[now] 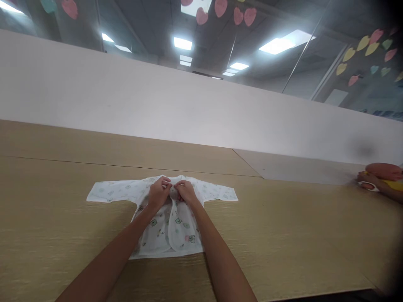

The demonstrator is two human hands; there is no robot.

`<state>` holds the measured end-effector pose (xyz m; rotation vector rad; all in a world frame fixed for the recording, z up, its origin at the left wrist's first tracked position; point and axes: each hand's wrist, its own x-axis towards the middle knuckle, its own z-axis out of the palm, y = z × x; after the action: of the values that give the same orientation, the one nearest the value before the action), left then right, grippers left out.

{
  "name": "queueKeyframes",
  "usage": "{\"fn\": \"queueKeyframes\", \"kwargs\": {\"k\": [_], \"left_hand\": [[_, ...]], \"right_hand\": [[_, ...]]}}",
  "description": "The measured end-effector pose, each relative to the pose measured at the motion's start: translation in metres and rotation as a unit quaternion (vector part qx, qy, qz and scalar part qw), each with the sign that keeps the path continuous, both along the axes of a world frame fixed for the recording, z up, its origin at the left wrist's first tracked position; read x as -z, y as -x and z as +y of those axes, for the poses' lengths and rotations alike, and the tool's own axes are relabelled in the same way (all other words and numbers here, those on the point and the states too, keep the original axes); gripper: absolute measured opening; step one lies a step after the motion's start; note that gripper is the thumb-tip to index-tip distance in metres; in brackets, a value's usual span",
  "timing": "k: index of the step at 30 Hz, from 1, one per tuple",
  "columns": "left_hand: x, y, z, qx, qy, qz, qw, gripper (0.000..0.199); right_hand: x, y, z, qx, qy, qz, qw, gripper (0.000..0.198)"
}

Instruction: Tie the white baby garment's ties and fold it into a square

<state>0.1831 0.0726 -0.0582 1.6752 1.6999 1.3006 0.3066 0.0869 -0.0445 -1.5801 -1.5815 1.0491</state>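
Note:
A small white baby shirt with a print of little green and pink figures lies flat on the table, sleeves spread to both sides. Its front edges meet along the middle. Near the neckline my left hand is closed, fingertips pinching the cloth on the left of the opening. My right hand pinches the fabric just across from it, the fingertips of both hands nearly touching. A bit of bunched cloth shows between them. Whether a tie or snap is held there is hidden by the fingers.
The wood-patterned table has panel seams towards the back and meets a white wall. Above that is glass with paper hearts. At the far right edge lies what looks like a doll in yellow, beside a white loop.

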Motion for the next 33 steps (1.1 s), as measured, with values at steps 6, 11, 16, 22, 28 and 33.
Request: {"fn": "queueKeyframes", "kwargs": {"k": [6, 11, 16, 22, 28, 33], "left_hand": [[-0.002, 0.004, -0.005, -0.008, 0.024, 0.094, 0.995, 0.027], [-0.001, 0.017, -0.019, 0.009, 0.025, 0.21, 0.977, 0.024], [-0.009, 0.016, -0.029, 0.113, 0.038, 0.18, 0.976, 0.034], [-0.014, 0.01, -0.031, 0.151, 0.046, 0.111, 0.981, 0.036], [-0.007, 0.01, -0.032, 0.118, 0.014, 0.106, 0.987, 0.021], [-0.01, 0.008, -0.034, 0.113, 0.038, 0.106, 0.987, 0.018]], "right_hand": [[-0.004, -0.002, -0.003, 0.024, -0.031, -0.023, 0.999, 0.015], [-0.018, -0.005, -0.012, 0.025, -0.083, -0.084, 0.993, 0.021], [-0.019, -0.005, -0.032, -0.039, -0.108, -0.206, 0.972, 0.027], [-0.012, -0.003, -0.041, -0.034, -0.1, -0.24, 0.965, 0.015], [-0.015, -0.009, -0.038, -0.035, -0.071, -0.172, 0.982, 0.019], [-0.02, -0.019, -0.036, -0.065, 0.008, -0.045, 0.997, 0.015]]}}
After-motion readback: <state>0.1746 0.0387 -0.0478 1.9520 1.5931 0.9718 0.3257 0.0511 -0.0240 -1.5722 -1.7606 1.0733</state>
